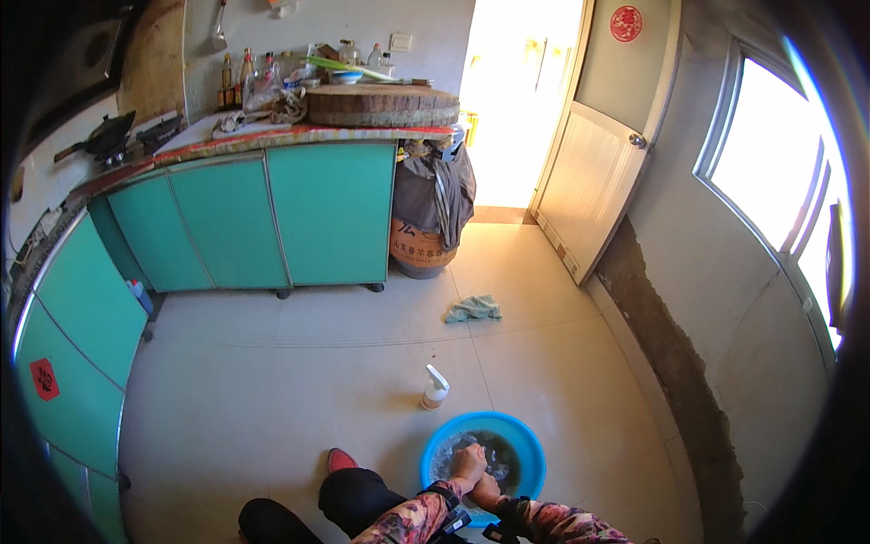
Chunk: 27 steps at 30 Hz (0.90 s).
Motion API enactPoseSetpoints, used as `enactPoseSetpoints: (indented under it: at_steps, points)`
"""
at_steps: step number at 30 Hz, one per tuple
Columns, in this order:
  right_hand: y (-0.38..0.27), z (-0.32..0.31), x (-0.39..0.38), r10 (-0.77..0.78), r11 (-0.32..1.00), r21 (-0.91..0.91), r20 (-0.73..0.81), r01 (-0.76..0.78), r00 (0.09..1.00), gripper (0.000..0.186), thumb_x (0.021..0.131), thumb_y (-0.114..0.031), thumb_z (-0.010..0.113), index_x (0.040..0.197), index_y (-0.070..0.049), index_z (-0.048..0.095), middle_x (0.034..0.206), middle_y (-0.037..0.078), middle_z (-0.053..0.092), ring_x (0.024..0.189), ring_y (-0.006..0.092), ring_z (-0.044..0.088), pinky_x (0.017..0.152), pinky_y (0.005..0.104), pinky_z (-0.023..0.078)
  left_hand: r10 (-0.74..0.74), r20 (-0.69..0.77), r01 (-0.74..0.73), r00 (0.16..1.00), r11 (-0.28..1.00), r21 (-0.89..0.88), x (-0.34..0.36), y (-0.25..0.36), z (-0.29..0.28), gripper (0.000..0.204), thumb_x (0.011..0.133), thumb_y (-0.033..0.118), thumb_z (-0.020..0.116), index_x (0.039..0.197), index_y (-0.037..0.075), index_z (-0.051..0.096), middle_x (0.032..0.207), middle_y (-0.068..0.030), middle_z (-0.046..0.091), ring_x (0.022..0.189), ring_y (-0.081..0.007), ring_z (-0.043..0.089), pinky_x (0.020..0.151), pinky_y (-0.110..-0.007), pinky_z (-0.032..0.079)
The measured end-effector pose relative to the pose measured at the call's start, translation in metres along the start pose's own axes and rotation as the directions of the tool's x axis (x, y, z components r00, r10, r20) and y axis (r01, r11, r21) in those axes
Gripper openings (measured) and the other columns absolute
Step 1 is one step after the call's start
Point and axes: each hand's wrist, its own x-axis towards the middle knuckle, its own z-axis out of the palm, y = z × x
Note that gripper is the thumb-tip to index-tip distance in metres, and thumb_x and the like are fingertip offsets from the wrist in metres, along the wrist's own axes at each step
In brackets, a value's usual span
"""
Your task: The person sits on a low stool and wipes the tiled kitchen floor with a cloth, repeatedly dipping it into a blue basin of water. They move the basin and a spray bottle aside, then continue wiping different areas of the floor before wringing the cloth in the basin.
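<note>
A round blue basin [539, 458] stands on the floor in front of me, with dark, sudsy water [505, 461] inside. Over it, my left hand [468, 463] and my right hand [486, 491] are pressed close together with their fingers curled. What they grip is hidden by the hands; a dark, wet mass shows below them, but I cannot tell whether it is cloth or water. Just beyond the basin's far rim sits a white bottle with a pump-like top [435, 390].
A pale green cloth [472, 309] lies on the tiled floor [362, 363] farther off. Green cabinets [328, 213] line the left and back, with a thick round wooden board [382, 105] on the counter. An orange gas cylinder [421, 249] stands beside the open door [594, 163].
</note>
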Motion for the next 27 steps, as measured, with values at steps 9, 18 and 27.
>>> enactPoseSetpoints:
  at_steps: [9, 18, 27]
  points:
    - [-0.01, 0.005, -0.024, -0.04, 0.999, -0.006, 0.009, 0.04, 0.999, 0.043, 0.085, -0.044, 0.061, 0.11, -0.01, 0.066, 0.102, 0.026, 0.068, 0.099, 0.0428, 0.065, 0.087, 0.0517, 0.05, 0.0, -0.078, 0.008, 0.997, 0.995, 0.095, -0.02, -0.009, -0.007, 0.027, 0.09, 0.026, 0.053, 0.079, 0.005, 0.065, 0.083, -0.0234, 0.066, 0.079, -0.0456, 0.062, 0.07, -0.055, 0.049]
    - [-0.012, -0.013, -0.026, -0.007, 0.999, -0.047, -0.021, 0.006, 1.0, 0.041, 0.085, -0.043, 0.062, 0.107, -0.01, 0.07, 0.102, 0.023, 0.069, 0.1, 0.0405, 0.066, 0.087, 0.0504, 0.051, 0.017, -0.127, -0.014, 0.992, 1.0, 0.028, -0.018, 0.004, -0.005, 0.026, 0.09, 0.025, 0.053, 0.078, 0.005, 0.065, 0.081, -0.0226, 0.066, 0.078, -0.0452, 0.062, 0.07, -0.055, 0.049]
    - [-0.01, -0.015, -0.021, -0.046, 0.998, -0.043, 0.044, 0.048, 0.998, 0.041, 0.085, -0.043, 0.061, 0.107, -0.01, 0.069, 0.103, 0.024, 0.069, 0.099, 0.0416, 0.066, 0.087, 0.0499, 0.051, 0.064, -0.101, -0.069, 0.993, 0.997, -0.045, -0.019, -0.007, -0.007, 0.028, 0.088, 0.032, 0.06, 0.088, 0.006, 0.067, 0.081, -0.0197, 0.068, 0.079, -0.0399, 0.065, 0.072, -0.049, 0.052]
